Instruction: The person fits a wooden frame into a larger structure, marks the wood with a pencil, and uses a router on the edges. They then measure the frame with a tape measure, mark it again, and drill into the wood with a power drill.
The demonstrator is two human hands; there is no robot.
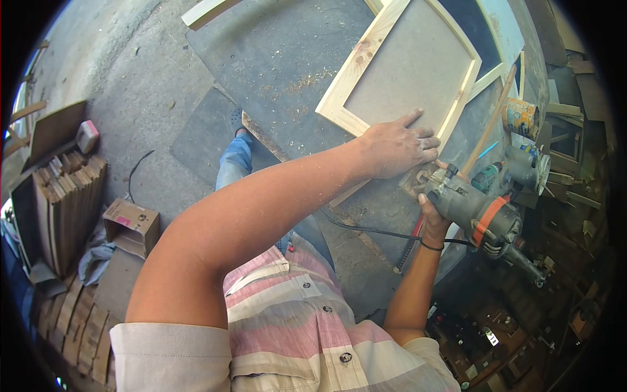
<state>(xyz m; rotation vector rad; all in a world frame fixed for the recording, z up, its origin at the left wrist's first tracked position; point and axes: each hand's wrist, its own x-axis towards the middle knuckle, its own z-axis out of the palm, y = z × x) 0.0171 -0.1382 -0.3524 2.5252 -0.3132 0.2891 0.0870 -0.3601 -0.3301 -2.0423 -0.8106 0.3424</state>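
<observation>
My left hand [398, 147] lies palm down with its fingers spread over the lower corner of a pale wooden frame [349, 88] that surrounds a flat grey panel [408, 75]. Just beside it, my right hand [434, 222] is wrapped round the near side of a grey router [483, 212] with an orange band. The router's base is at the frame's lower end, close to my left fingertips; its bit is hidden. A black cable runs from the router area past my right wrist.
A drill [486, 176], another power tool [526, 166] and a can [520, 119] stand beyond the router. A long wooden stick [490, 124] leans there. On the left are a cardboard box [130, 225] and stacked wood pieces [68, 179]. Scraps lie at the right.
</observation>
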